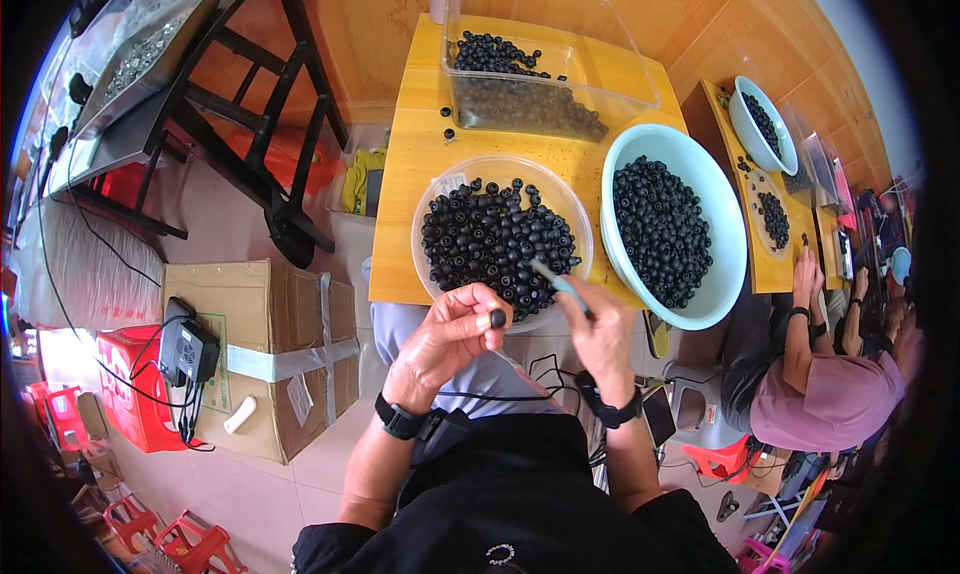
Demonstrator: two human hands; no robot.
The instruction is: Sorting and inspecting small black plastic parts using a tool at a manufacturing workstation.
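Observation:
My left hand pinches one small round black bead between thumb and fingers, just in front of the table's near edge. In my right hand is a slim hand tool with a blue-grey handle. Its pale, narrow tip points up and left over a shallow clear round tray. That tray holds many black beads, some showing holes. Right of it stands a large pale-blue bowl, its bottom covered by more black beads.
A clear rectangular bin with dark beads stands at the back of the yellow table. Two loose beads lie left of it. A taped cardboard box and black stool are at left. At right, a person in a mauve shirt works at another table.

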